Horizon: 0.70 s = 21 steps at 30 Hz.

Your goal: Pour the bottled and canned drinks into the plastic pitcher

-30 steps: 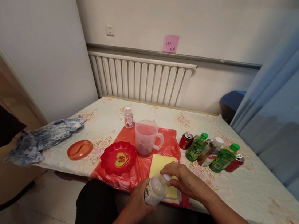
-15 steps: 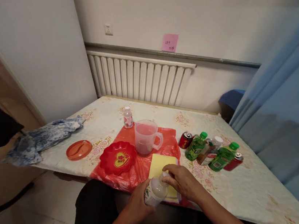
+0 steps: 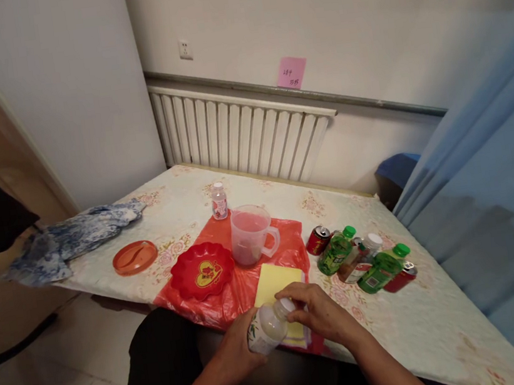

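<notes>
My left hand [image 3: 240,349] is wrapped round the body of a clear plastic bottle [image 3: 270,324] with a printed label, tilted so its neck points right and up. At the neck is a white cap [image 3: 284,307], with the fingers and thumb of my right hand [image 3: 317,311] closed about it. Under and behind the bottle lies a yellow cloth or pad [image 3: 273,282] on a red plastic sheet [image 3: 234,303]. Beyond my hands stand a translucent pitcher [image 3: 249,241] and a scalloped red dish [image 3: 201,272] with a yellow heart print.
Drink cans and bottles lie at the right, among them a green bottle [image 3: 336,253] and a red can [image 3: 319,239]. A small bottle [image 3: 219,202] stands behind the pitcher. An orange lid [image 3: 135,258] and crumpled blue-white cloth [image 3: 87,234] lie left. A radiator [image 3: 239,125] lines the wall.
My right fingers have shifted slightly on the cap, and more of the white cap shows now. My left hand and the bottle stay almost in place.
</notes>
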### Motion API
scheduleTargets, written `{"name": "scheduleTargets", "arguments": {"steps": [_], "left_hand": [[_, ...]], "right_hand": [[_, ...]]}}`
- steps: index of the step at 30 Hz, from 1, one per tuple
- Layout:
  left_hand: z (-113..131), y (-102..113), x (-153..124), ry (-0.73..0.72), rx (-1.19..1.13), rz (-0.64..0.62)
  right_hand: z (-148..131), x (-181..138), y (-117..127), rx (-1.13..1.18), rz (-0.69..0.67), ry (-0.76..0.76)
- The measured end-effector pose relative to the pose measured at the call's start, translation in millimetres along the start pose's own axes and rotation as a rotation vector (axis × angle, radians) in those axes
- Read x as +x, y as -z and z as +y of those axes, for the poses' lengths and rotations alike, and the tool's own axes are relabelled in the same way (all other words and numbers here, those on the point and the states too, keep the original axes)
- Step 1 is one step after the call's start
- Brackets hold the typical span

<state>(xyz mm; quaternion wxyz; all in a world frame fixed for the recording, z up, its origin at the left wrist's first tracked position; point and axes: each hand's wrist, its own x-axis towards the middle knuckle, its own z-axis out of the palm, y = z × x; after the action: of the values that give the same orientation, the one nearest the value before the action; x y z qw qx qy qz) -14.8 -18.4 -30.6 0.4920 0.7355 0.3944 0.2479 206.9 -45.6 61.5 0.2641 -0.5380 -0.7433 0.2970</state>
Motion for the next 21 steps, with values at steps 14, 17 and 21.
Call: {"name": "scheduleTargets", "arguments": {"steps": [14, 17, 21], "left_hand": [[2.4, 1.3, -0.3, -0.01, -0.096, -0.054], [4.8, 1.4, -0.6, 0.005, -0.133, -0.068], [4.8, 2.0, 0.0, -0.012, -0.143, -0.056]], "right_hand": [[-1.6, -0.2, 2.0, 0.085, 0.012, 0.036], [-1.4, 0.7, 2.4, 0.141, 0.008, 0.036], [-2.6, 1.1, 2.5, 0.158, 0.016, 0.025]]}}
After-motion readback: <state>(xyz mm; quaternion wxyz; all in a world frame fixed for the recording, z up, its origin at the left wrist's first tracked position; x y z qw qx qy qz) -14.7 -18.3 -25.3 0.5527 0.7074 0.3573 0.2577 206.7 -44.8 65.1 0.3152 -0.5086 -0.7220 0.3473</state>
